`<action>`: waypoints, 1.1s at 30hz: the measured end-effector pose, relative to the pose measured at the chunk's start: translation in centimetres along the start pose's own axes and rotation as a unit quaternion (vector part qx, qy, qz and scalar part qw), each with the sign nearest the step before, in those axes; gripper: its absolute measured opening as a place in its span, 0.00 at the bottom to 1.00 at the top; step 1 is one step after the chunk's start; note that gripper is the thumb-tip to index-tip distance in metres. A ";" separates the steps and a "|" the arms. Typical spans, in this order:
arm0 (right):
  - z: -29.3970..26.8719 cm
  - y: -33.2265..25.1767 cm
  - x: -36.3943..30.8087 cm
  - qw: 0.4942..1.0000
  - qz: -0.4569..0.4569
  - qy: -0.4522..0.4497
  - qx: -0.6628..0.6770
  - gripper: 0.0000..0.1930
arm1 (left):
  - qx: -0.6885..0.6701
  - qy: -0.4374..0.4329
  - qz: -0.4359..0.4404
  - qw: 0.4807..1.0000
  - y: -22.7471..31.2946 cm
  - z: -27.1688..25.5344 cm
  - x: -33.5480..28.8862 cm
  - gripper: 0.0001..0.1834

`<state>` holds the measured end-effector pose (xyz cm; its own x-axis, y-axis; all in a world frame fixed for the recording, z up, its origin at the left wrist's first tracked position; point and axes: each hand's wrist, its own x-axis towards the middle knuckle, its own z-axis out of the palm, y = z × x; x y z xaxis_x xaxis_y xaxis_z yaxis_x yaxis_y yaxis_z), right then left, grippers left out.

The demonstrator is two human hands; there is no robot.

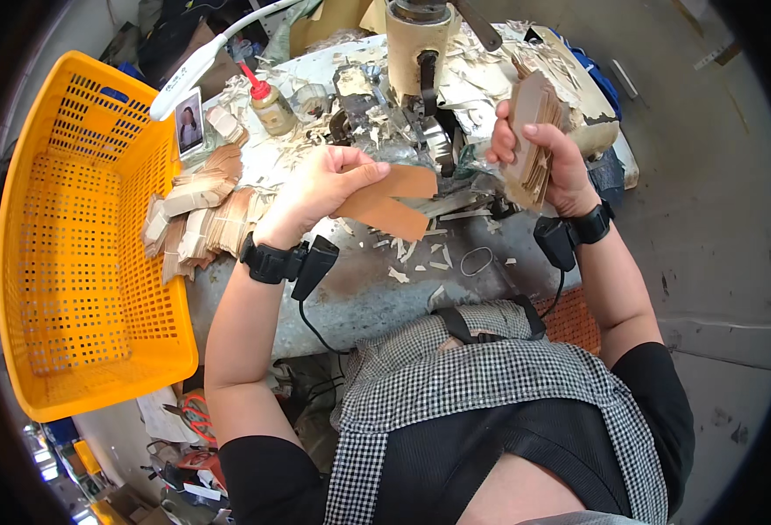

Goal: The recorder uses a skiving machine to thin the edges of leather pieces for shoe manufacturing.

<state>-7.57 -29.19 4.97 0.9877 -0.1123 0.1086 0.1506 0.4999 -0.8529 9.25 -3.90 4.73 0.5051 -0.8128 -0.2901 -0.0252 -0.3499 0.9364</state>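
My left hand [337, 179] pinches two tan leather strips [394, 210] with rounded ends, fanned apart in front of the machine. In my right hand [556, 162] is an upright stack of thin tan leather pieces [534, 122], gripped between thumb and fingers. Between my hands stands the cream post of a bench machine [418, 66], with its metal working parts [438, 140] low down at the table. Bundles of similar stacked pieces [215, 214] lie to the left of my left hand.
A yellow plastic basket [75, 324] stands at the left of the table. Pale offcuts [412, 254] litter the worktop [333, 302]. Near the back are a bottle with a red nozzle [270, 107], a phone [189, 121] and a white lamp [195, 74]. A loose ring [477, 261] lies near the front edge.
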 end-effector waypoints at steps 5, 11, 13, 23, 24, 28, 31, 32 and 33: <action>0.1 -0.6 -0.8 0.928 -0.088 0.126 -0.338 0.18 | -0.013 0.017 -0.012 1.000 -0.9 -0.6 0.2 0.12; 0.0 0.0 -1.0 0.892 -0.130 0.106 -0.419 0.17 | -0.022 0.050 -0.021 0.998 -0.7 -0.4 0.3 0.13; 0.1 0.0 -0.8 0.874 -0.134 0.093 -0.458 0.18 | 0.012 0.068 -0.030 0.997 0.0 -0.3 0.3 0.14; 1.0 1.8 1.3 0.654 -0.202 -0.083 -0.724 0.29 | -0.032 0.014 0.021 0.999 0.7 1.4 0.8 0.11; 0.7 1.7 1.1 0.665 -0.196 -0.069 -0.717 0.29 | -0.073 -0.019 0.026 0.997 0.8 1.2 0.4 0.09; 0.2 1.5 0.7 0.711 -0.202 -0.013 -0.673 0.29 | -0.105 -0.007 0.029 0.994 -0.6 -0.5 0.3 0.09; 0.2 1.2 0.6 0.727 -0.202 0.003 -0.656 0.28 | -0.085 0.061 0.029 0.994 -0.8 -0.4 0.8 0.09; 0.3 1.2 0.6 0.722 -0.206 -0.008 -0.661 0.28 | -0.079 0.077 0.032 0.993 -0.6 -0.1 1.0 0.08; 0.4 1.2 0.7 0.717 -0.210 -0.020 -0.664 0.28 | -0.072 0.092 0.035 0.993 -0.3 0.3 1.2 0.09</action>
<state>-6.67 -28.32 4.28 0.8715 0.0241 0.4899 0.2881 -0.8334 -0.4716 9.60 -4.95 4.02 0.6554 -0.7298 -0.1944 0.0514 -0.2137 0.9755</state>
